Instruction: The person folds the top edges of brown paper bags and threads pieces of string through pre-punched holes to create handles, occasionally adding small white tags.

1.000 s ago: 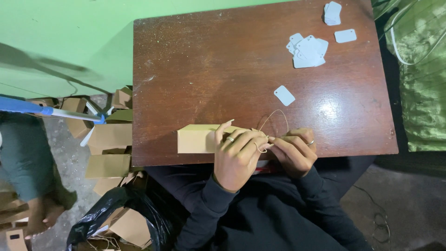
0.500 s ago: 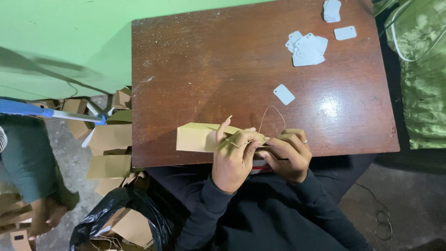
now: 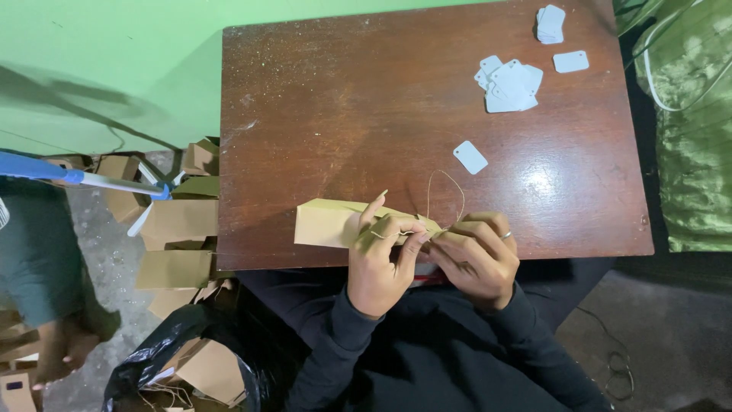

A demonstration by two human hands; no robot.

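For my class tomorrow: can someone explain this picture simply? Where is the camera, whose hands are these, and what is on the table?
The camera sits on a person's head and looks straight down. Their left hand and right hand meet at the near edge of a dark wooden table. Together they hold a folded brown paper bag and pinch a thin loop of string at its end. Farther off lie small white tags, one single tag closer. More brown bags lie on the floor to the left.
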